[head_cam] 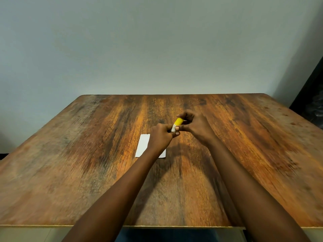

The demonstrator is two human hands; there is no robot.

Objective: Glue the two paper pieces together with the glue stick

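Note:
A yellow glue stick (pixel 178 122) with a pale lower end is held above the middle of the wooden table (pixel 87 154), tilted up to the right. My left hand (pixel 161 137) grips its lower, pale end. My right hand (pixel 194 126) pinches its upper yellow end. White paper (pixel 143 145) lies flat on the table under my left wrist, which covers its middle. Whether it is one piece or two I cannot tell.
A plain grey wall rises behind the table's far edge. A dark object (pixel 312 102) stands at the right, beyond the table's far right corner. The table's near edge runs across the bottom of the view.

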